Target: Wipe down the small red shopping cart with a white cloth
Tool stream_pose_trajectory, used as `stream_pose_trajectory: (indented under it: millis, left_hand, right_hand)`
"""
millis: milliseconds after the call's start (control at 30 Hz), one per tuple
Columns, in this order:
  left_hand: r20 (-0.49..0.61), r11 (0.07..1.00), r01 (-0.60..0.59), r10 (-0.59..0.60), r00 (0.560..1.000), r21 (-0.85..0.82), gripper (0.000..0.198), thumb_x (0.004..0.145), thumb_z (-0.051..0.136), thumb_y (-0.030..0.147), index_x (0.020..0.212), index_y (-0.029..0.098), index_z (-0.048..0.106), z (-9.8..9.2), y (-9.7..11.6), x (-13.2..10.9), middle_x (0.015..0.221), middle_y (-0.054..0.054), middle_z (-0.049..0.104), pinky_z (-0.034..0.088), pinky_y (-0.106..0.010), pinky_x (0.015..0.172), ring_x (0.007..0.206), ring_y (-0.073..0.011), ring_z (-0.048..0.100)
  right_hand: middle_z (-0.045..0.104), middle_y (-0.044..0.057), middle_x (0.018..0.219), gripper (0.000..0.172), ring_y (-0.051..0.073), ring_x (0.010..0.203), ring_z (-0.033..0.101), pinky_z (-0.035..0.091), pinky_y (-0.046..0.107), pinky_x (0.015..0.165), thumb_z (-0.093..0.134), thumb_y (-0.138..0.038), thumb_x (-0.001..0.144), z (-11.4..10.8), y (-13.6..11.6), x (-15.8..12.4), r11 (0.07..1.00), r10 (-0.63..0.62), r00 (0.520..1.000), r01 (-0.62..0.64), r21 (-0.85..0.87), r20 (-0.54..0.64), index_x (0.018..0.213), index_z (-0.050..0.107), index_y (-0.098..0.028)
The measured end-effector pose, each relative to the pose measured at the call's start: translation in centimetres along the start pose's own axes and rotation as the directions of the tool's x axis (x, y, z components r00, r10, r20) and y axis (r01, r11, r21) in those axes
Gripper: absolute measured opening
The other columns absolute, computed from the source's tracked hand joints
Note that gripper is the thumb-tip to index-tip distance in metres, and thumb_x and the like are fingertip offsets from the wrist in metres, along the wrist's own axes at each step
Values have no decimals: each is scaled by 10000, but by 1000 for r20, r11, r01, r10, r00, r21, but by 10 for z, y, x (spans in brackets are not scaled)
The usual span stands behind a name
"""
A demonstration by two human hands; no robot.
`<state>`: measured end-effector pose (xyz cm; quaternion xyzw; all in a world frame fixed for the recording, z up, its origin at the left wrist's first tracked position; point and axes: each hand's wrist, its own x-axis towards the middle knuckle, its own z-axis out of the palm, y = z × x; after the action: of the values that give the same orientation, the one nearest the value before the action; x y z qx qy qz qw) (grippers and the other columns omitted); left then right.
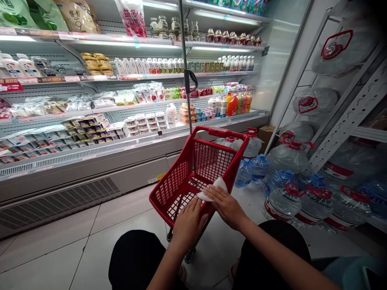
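Observation:
A small red plastic shopping cart (178,177) with grid walls stands on the floor in front of my knees. My right hand (225,205) presses a white wipe (219,186) against the cart's near right rim, its fingers laid over the cloth. On the near rim beside it rests my left hand (189,221), fingers stretched forward and the thumb side toward the wipe. The left palm is hidden, and so is the part of the wipe under the right fingers. Inside, the cart's grid floor shows between the walls.
Behind the cart runs an open refrigerated case (133,157) stocked with bottles, tubs and pouches. Large water bottles (281,201) stand on the floor at the right, near a white metal rack (347,108). Pale floor tiles (117,221) lie to the left.

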<state>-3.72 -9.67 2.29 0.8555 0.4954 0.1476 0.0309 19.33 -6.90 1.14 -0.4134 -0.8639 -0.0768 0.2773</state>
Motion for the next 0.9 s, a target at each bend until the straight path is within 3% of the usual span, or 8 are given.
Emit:
stream_pose_trajectory:
  millis: [100, 333, 400, 500, 600, 700, 800, 900]
  left_hand:
    - [-11, 998, -64, 64, 998, -23, 500, 1091, 351, 336, 1587, 277, 387, 3, 0, -5, 1562, -62, 536, 499, -412, 1127, 1387, -226, 561]
    - [-9, 988, -151, 151, 989, -29, 514, 1087, 407, 334, 1599, 325, 362, -15, -27, -10, 1583, -17, 513, 471, -407, 1162, 1449, -203, 492]
    - [2, 986, -169, 169, 986, -12, 508, 1089, 409, 351, 1596, 335, 370, -21, -37, -10, 1588, -17, 506, 464, -406, 1166, 1453, -201, 486]
    - [-8, 990, -125, 126, 992, 61, 479, 1089, 409, 430, 1562, 355, 426, -26, -45, -8, 1606, -24, 482, 428, -489, 1187, 1467, -238, 471]
    - [-70, 990, -65, 75, 995, 129, 536, 1072, 418, 518, 1556, 289, 442, -27, -36, 3, 1619, -81, 457, 385, -557, 1202, 1482, -285, 448]
    - [-86, 985, -122, 133, 987, 124, 581, 1079, 405, 494, 1582, 204, 387, -24, -19, 18, 1596, -112, 486, 399, -489, 1206, 1463, -261, 472]
    - [-81, 984, -121, 132, 988, 128, 536, 1101, 355, 429, 1593, 217, 362, -19, -10, 28, 1571, -95, 521, 489, -434, 1129, 1396, -242, 548]
    - [-98, 985, -90, 105, 990, 146, 535, 1107, 336, 409, 1620, 257, 310, -15, -11, 27, 1611, -73, 472, 534, -404, 1071, 1377, -242, 568]
  right_hand:
    - [469, 5, 1605, 545, 166, 1520, 369, 333, 451, 1262, 338, -249, 1101, -8, 7, -5, 998, -59, 997, 58, 14, 41, 1638, 268, -310]
    - [504, -7, 1581, 505, 202, 1501, 409, 266, 500, 1281, 297, -302, 1108, -39, 100, 12, 979, 109, 992, -119, -168, -65, 1610, 355, -310]
    - [518, 3, 1570, 498, 217, 1500, 411, 276, 508, 1273, 301, -311, 1106, -39, 103, 17, 966, 147, 983, -166, -198, -106, 1596, 391, -298]
    - [520, 13, 1569, 502, 227, 1509, 395, 309, 503, 1256, 309, -287, 1101, -30, 75, 18, 970, 134, 985, -152, -192, -105, 1594, 399, -274]
    - [470, 11, 1604, 530, 213, 1524, 368, 332, 475, 1250, 325, -261, 1096, -17, 35, 15, 990, 25, 999, -28, -136, -24, 1627, 323, -268]
    - [427, 1, 1628, 567, 198, 1529, 356, 305, 470, 1265, 333, -260, 1097, -15, 18, 13, 991, -76, 996, 81, -102, 53, 1653, 226, -286]
    - [431, -10, 1623, 575, 186, 1511, 388, 246, 484, 1287, 309, -253, 1101, -31, 45, 9, 986, -83, 994, 92, -138, 71, 1658, 178, -313]
    - [431, -8, 1624, 554, 202, 1511, 390, 216, 512, 1288, 280, -282, 1108, -59, 99, 1, 969, 51, 999, -52, -243, -11, 1654, 198, -332]
